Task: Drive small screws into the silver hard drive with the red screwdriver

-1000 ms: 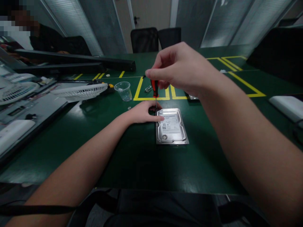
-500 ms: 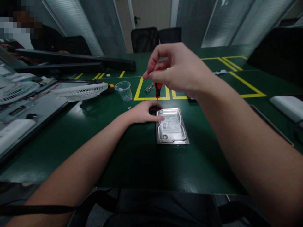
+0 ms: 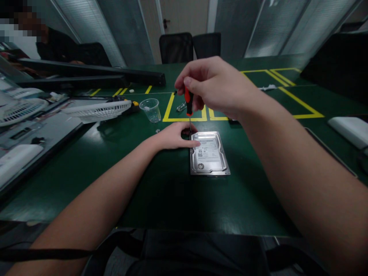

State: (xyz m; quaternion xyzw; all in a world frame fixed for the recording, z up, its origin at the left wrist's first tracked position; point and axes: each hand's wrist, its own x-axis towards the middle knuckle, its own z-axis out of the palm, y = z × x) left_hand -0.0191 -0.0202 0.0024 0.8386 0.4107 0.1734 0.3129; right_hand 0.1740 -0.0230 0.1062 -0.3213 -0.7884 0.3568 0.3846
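Note:
A silver hard drive [image 3: 209,155] lies flat on the green table, its labelled face up. My left hand [image 3: 179,137] grips its upper left corner, the thumb on top of the label and the fingers round the far edge. My right hand [image 3: 202,82] is closed around the handle of a red and black screwdriver [image 3: 188,102]. The screwdriver stands nearly upright, and its thin shaft reaches down to the drive's upper left corner beside my left hand. Just where the tip rests is too small to make out.
Left of the drive stand a clear plastic cup [image 3: 150,110] and some small screws [image 3: 157,131]. White fan grilles [image 3: 99,110] and a large flat panel [image 3: 57,134] fill the left side. A white box [image 3: 349,130] sits at right. A person [image 3: 57,48] is at the far left.
My right hand's fingers have shifted their hold, now wrapped around the screwdriver's handle, with the thumb raised. The screwdriver leans slightly more to the left. My left hand and the hard drive stay put.

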